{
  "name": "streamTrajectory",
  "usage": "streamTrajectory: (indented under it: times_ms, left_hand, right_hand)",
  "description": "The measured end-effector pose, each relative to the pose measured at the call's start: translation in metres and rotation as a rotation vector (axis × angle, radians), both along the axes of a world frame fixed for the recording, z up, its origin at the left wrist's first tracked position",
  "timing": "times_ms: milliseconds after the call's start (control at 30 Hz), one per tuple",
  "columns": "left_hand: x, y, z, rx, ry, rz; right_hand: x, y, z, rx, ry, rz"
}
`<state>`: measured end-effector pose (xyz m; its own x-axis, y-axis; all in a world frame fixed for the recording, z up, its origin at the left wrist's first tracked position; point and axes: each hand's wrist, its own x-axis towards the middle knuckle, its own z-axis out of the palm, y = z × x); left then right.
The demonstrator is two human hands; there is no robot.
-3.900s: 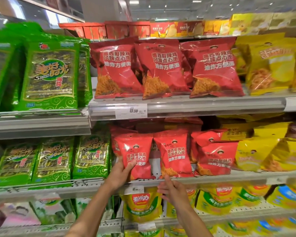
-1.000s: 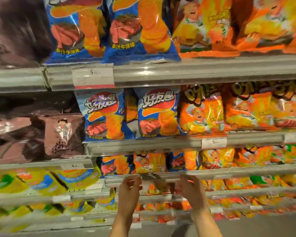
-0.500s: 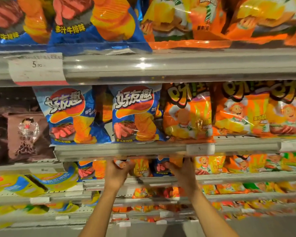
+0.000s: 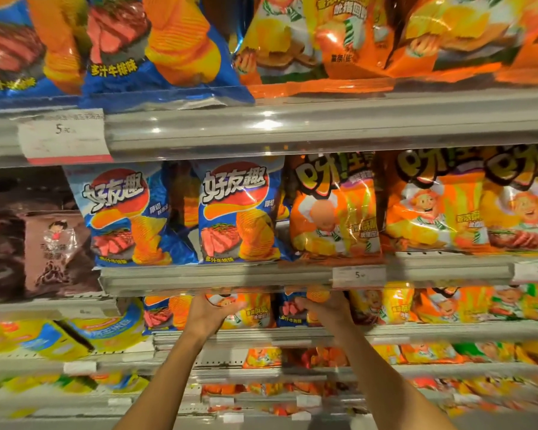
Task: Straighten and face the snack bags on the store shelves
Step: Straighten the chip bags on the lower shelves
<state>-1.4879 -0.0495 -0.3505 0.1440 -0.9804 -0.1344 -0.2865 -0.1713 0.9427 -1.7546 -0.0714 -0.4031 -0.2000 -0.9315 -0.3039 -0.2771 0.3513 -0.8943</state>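
Observation:
Both my hands reach into the third shelf from the top, under the rail (image 4: 218,279) of the shelf above. My left hand (image 4: 210,313) grips the left edge of a small orange snack bag (image 4: 255,311). My right hand (image 4: 323,308) holds the small blue chip bag (image 4: 291,310) beside it, fingers curled over its right side. The tops of both bags are hidden behind the rail. On the shelf above stand two blue chip bags (image 4: 236,212) upright and facing out, with orange bags (image 4: 336,206) to their right.
Brown bags (image 4: 53,252) fill the left bay, yellow and blue bags (image 4: 84,333) lie below them. More orange bags (image 4: 448,305) run right along my shelf. Price tags (image 4: 357,276) hang on the rails. Lower shelves (image 4: 261,367) hold more small bags; the floor shows at the bottom.
The view has come closer to the shelves. My hands have risen from in front of the shelf edge into the shelf and closed on the two small bags.

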Motion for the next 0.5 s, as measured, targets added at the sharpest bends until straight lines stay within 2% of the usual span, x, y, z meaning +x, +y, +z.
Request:
streamTrajectory:
  times_ms: [167,300,500]
  left_hand:
    - [0.006,0.001,0.003,0.006,-0.004,-0.028]
    - [0.011,0.002,0.007,0.025,0.022,0.018]
    - [0.009,0.002,0.012,0.099,0.057,0.049]
  right_hand:
    - [0.006,0.011,0.003,-0.087,0.015,-0.043]
    - [0.007,0.016,0.004,-0.118,-0.052,-0.117]
    - [0.009,0.019,0.009,-0.137,-0.027,-0.125]
